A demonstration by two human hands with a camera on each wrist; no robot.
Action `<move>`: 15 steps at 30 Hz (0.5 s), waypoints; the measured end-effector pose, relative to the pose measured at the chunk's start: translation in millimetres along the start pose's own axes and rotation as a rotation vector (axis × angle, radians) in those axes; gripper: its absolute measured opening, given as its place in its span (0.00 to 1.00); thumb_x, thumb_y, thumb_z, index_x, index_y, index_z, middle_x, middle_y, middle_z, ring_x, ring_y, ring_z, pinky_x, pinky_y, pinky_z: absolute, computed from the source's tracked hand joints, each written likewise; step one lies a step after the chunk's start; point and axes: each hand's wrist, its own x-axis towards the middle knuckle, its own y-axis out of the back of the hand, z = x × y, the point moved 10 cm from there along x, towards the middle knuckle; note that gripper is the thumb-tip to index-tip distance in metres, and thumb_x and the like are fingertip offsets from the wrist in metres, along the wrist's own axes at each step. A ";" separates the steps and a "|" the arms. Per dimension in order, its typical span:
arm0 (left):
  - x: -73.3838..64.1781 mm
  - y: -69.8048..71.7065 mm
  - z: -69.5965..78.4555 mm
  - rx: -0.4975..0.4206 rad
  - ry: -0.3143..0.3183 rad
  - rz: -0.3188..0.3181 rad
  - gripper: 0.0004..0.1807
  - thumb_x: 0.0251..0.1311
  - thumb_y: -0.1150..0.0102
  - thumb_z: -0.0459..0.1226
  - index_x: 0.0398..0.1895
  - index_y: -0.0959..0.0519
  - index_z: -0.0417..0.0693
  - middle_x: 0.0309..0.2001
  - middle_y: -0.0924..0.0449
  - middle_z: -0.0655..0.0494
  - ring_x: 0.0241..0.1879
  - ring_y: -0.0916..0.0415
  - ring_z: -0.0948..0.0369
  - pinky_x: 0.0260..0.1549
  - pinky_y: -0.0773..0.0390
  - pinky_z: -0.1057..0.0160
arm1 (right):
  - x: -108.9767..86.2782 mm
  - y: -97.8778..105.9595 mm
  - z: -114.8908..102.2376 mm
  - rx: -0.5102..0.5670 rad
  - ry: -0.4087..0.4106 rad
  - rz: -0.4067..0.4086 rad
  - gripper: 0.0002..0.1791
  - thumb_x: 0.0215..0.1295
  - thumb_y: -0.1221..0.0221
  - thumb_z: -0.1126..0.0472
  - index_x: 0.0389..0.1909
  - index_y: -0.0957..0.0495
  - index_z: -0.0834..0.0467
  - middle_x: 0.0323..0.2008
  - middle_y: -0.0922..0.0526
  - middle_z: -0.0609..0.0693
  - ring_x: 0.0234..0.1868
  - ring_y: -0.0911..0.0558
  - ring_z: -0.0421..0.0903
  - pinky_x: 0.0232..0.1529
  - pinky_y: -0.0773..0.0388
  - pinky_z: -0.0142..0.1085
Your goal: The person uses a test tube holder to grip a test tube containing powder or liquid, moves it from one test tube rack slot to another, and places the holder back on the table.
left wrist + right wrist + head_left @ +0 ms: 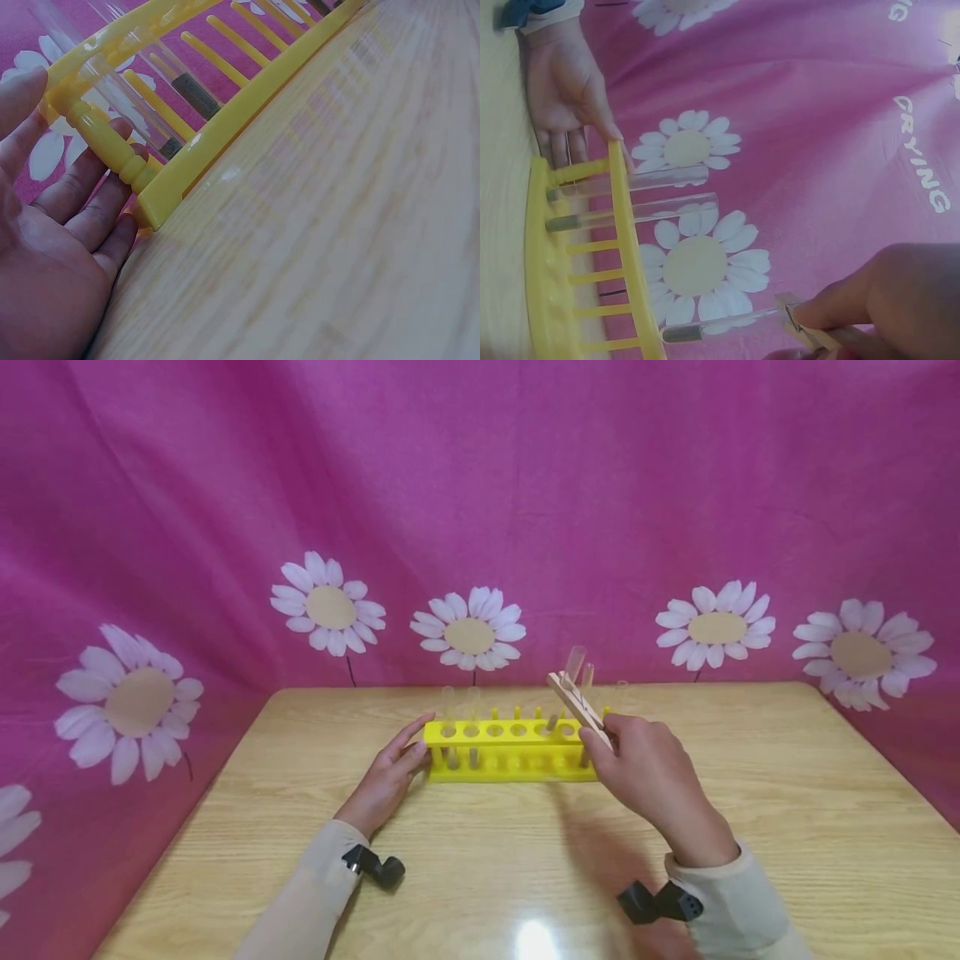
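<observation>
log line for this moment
left hand touches yellow rack end | right hand grips wooden clamp | clamp holds tilted test tube above rack

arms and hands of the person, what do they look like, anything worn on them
The left sleeve and right sleeve are pale beige and long, with a small, black left camera and matching right camera near their ends. The left hand and right hand are gloveless.

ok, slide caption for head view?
Left hand touches yellow rack; right hand grips a wooden clamp holding a test tube above it.
</observation>
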 end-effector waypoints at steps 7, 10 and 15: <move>-0.1 -0.2 -1.6 0.002 -0.006 -0.009 0.30 0.72 0.52 0.44 0.75 0.44 0.56 0.70 0.42 0.48 0.64 0.37 0.47 0.69 0.49 0.50 | -1.8 4.6 2.1 -0.012 0.001 0.020 0.16 0.67 0.43 0.53 0.21 0.28 0.56 0.13 0.35 0.48 0.14 0.36 0.45 0.15 0.41 0.36; 0.5 0.8 -1.1 0.012 -0.008 -0.001 0.29 0.72 0.52 0.45 0.74 0.43 0.58 0.70 0.41 0.48 0.64 0.35 0.48 0.69 0.49 0.50 | -1.2 6.3 2.8 -0.011 -0.007 0.016 0.16 0.67 0.44 0.53 0.22 0.28 0.57 0.13 0.35 0.48 0.14 0.36 0.45 0.14 0.41 0.35; 0.6 0.1 0.3 0.014 -0.014 0.000 0.29 0.72 0.51 0.45 0.74 0.42 0.59 0.70 0.41 0.48 0.64 0.36 0.47 0.69 0.49 0.49 | -0.8 5.5 4.9 -0.002 -0.033 -0.011 0.15 0.68 0.44 0.53 0.24 0.27 0.58 0.13 0.34 0.48 0.14 0.36 0.44 0.14 0.42 0.35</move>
